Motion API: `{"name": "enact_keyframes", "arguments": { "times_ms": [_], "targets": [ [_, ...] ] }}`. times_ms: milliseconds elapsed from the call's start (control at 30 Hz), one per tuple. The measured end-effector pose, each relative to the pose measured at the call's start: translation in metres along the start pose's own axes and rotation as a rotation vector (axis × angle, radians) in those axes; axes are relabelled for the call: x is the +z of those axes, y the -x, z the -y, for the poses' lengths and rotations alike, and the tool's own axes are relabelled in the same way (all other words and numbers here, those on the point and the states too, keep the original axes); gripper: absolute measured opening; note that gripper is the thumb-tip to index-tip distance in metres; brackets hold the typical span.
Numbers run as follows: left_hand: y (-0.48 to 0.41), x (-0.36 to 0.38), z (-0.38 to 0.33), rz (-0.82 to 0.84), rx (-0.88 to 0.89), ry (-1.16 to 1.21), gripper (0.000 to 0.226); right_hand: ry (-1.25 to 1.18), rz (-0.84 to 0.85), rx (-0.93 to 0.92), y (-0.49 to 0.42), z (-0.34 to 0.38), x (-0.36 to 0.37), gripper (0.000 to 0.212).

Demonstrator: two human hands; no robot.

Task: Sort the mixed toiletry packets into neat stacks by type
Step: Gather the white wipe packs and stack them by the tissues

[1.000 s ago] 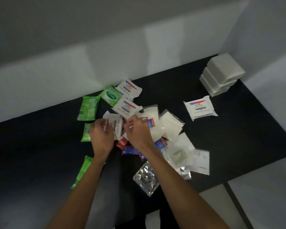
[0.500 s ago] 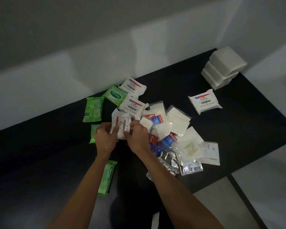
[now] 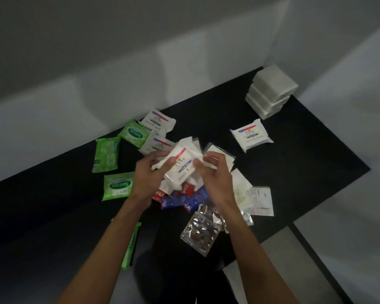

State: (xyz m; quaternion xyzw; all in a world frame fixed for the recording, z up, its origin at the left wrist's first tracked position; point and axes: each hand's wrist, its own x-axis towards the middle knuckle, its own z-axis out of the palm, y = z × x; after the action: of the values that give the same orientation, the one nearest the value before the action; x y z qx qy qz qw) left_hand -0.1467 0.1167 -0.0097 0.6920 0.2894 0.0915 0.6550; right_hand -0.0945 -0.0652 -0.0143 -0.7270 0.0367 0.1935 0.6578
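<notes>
My left hand (image 3: pixel 148 176) and my right hand (image 3: pixel 215 178) together hold a small bundle of white Dove packets (image 3: pixel 181 163) above the mixed pile. Under them lie red and blue Colgate sachets (image 3: pixel 185 197), clear and white sachets (image 3: pixel 221 155) and silver foil packets (image 3: pixel 201 232). One Dove packet (image 3: pixel 250 136) lies alone to the right. Two more Dove packets (image 3: pixel 158 121) rest at the far left of the pile. Green Sanicare wipe packs (image 3: pixel 106 156) lie to the left, one of them (image 3: pixel 131 244) near the front.
A stack of three plain white blocks (image 3: pixel 272 93) stands at the black table's (image 3: pixel 305 167) far right corner. Pale walls border the table behind and on the right. A flat white Dove sachet (image 3: pixel 261 200) lies near the right front edge.
Both hands have gathered the white Dove packets and lifted them off the pile, turning the top one label-up. The camera view has shifted slightly.
</notes>
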Motion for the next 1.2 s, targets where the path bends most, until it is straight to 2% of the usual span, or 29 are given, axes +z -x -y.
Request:
{"name": "enact_keyframes", "arguments": {
  "times_ms": [67,200,300,467,567,633,733,1033,1200],
  "targets": [
    [0.000,0.024,-0.005,0.074,0.010,-0.019,0.026,-0.080,0.008,0.073,-0.005,0.004,-0.028,0.046],
    [-0.001,0.078,-0.014,0.203,-0.012,0.000,0.023,-0.090,-0.002,0.108,-0.020,0.001,-0.074,0.044],
    [-0.003,0.120,-0.018,0.174,-0.053,0.064,0.024,-0.110,-0.019,0.105,-0.030,0.003,-0.106,0.033],
    [-0.013,0.180,-0.024,0.101,-0.189,0.133,0.048,-0.128,-0.100,0.090,-0.058,0.003,-0.151,0.028],
    [-0.022,0.206,-0.024,0.100,-0.274,0.176,0.042,-0.061,-0.158,0.082,-0.086,0.004,-0.172,0.033],
    [-0.030,0.220,-0.020,0.100,-0.269,0.145,0.034,-0.001,-0.198,0.088,-0.105,0.005,-0.181,0.041],
    [-0.048,0.235,-0.010,0.052,-0.239,0.065,0.025,0.115,-0.225,0.066,-0.129,0.007,-0.186,0.040],
    [-0.090,0.264,-0.004,-0.044,-0.143,-0.165,0.024,0.376,-0.267,0.015,-0.184,0.001,-0.182,0.033],
    [-0.095,0.268,0.002,-0.045,-0.157,-0.198,0.021,0.455,-0.285,-0.010,-0.192,-0.016,-0.180,0.040]
  ]
}}
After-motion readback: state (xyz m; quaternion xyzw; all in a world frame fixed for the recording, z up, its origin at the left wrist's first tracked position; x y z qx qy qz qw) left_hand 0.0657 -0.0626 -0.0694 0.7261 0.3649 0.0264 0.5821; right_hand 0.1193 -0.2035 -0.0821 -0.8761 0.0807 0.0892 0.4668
